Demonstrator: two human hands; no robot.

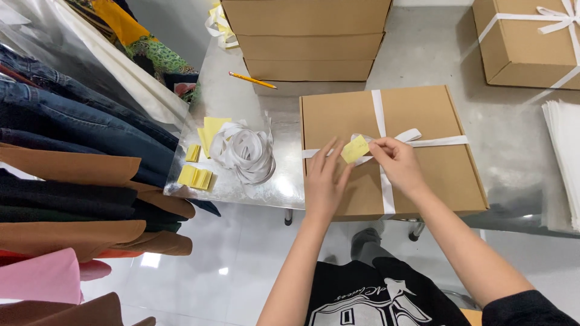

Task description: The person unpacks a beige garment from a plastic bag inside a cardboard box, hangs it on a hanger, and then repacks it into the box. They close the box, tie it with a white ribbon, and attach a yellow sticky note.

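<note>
With the left hand point(323, 181) lying flat and open on the flat brown cardboard box point(423, 115) on the steel table point(241, 96), the right hand point(396, 160) pinches the small yellow paper note point(355, 148) at the white ribbon bow point(386, 139), so a light, steady press there seems wise.

The ribbon-tied box point(531, 39) far right runs off the frame's edge. So does the white paper stack point(565, 157). The hands cover the near box's bow knot point(370, 145).
</note>
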